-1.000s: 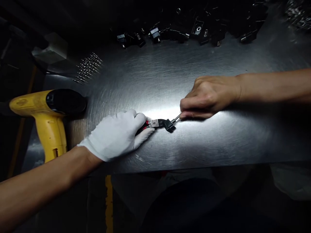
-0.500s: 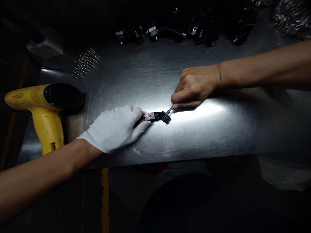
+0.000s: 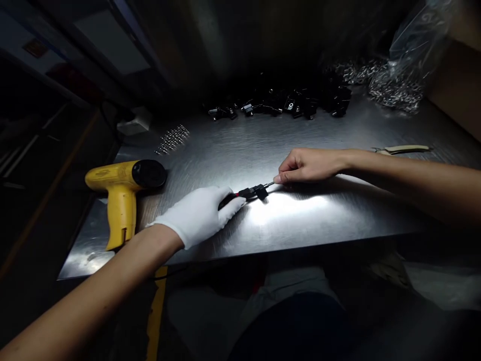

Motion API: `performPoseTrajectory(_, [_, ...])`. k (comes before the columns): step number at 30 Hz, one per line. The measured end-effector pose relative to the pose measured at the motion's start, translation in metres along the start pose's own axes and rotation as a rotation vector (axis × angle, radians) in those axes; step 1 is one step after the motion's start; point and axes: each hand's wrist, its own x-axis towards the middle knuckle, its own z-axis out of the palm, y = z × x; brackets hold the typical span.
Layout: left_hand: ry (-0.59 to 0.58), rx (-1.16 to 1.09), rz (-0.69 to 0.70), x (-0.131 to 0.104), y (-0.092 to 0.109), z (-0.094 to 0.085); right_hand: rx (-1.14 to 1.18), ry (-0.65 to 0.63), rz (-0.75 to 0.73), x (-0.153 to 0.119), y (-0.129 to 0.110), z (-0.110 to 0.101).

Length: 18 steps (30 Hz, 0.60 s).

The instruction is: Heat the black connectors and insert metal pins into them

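My left hand (image 3: pixel 203 213), in a white glove, is closed around pliers (image 3: pixel 246 192) with dark jaws and a bit of red on the handle. At the jaws sits a small black block-shaped part (image 3: pixel 261 192). My bare right hand (image 3: pixel 306 165) pinches a thin metal pin or rod (image 3: pixel 271 184) between thumb and fingers. The rod's other end meets the black part; whether it is fixed in it I cannot tell. Both hands are low over the metal table (image 3: pixel 300 225), near its front edge.
A yellow heat gun (image 3: pixel 120 190) stands at the left. Behind it, small metal pins (image 3: pixel 173 139) lie in rows. Black parts (image 3: pixel 285 103) are heaped at the back, with a bag of shiny metal pieces (image 3: pixel 398 87) to the right. Light-handled pliers (image 3: pixel 408 149) lie beyond my right forearm.
The camera view has tilted up, showing more of the table's back. The pliers and black part have turned, and the rod now lies more nearly level. Both hands keep their hold.
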Motion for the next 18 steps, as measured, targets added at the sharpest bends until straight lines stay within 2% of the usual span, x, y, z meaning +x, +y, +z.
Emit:
performPoseTrajectory(3, [0.068, 0.02, 0.02, -0.003, 0.003, 0.007, 0.065, -0.023, 0.06, -0.008, -0.002, 0.004])
performPoseTrajectory(5, [0.035, -0.041, 0.041, -0.006, 0.006, 0.005, 0.122, -0.051, 0.076, -0.012, -0.003, 0.007])
performPoseTrajectory(8, [-0.126, -0.198, 0.089, -0.016, 0.012, -0.006, 0.177, -0.077, 0.046, -0.02, -0.008, 0.012])
performPoseTrajectory(11, [-0.257, -0.372, 0.118, -0.026, 0.015, -0.013, 0.13, -0.042, 0.0, -0.027, -0.02, 0.015])
performPoseTrajectory(16, [-0.564, -0.805, -0.022, -0.034, 0.01, -0.002, 0.05, -0.034, -0.062, -0.036, -0.04, 0.015])
performPoseTrajectory(18, [-0.681, -0.941, -0.029, -0.037, 0.008, 0.006, 0.048, -0.031, -0.088, -0.037, -0.042, 0.015])
